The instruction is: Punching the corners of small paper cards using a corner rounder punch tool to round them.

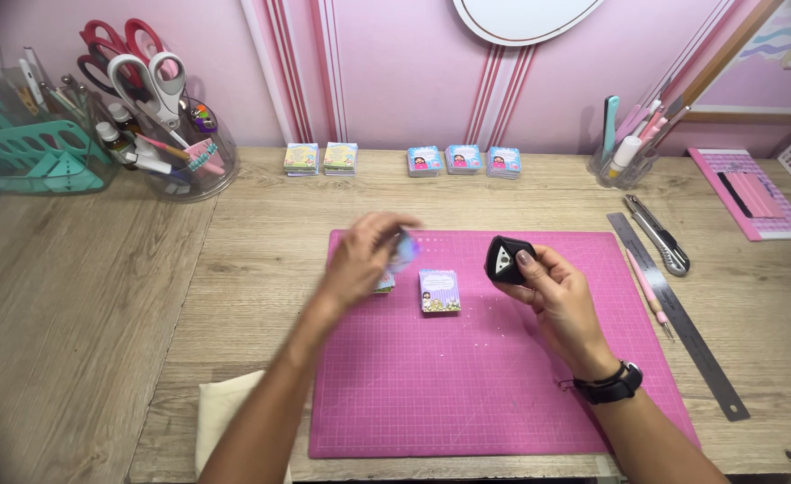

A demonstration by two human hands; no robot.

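- The right hand [552, 291] is closed around a small black corner punch [507, 258], thumb on top, holding it above the pink cutting mat [503, 394] with its slot turned toward the left.
- The left hand [364, 255] pinches a small card [404, 251] between fingertips; the card is blurred, so its print and exact tilt cannot be told. It is lifted off the mat.
- The card lies to the left of the punch, near it but apart, at about the same height; the gap between them runs roughly left to right across the mat.
- A small stack of cards [439, 291] rests on the mat below that gap, between the two hands, its long side pointing away from the person.
- A second stack [385, 283] shows partly under the left hand.
- The steel ruler [678, 323] and utility knife [660, 235] lie on the counter [100, 314], right of the mat, well apart from both hands.
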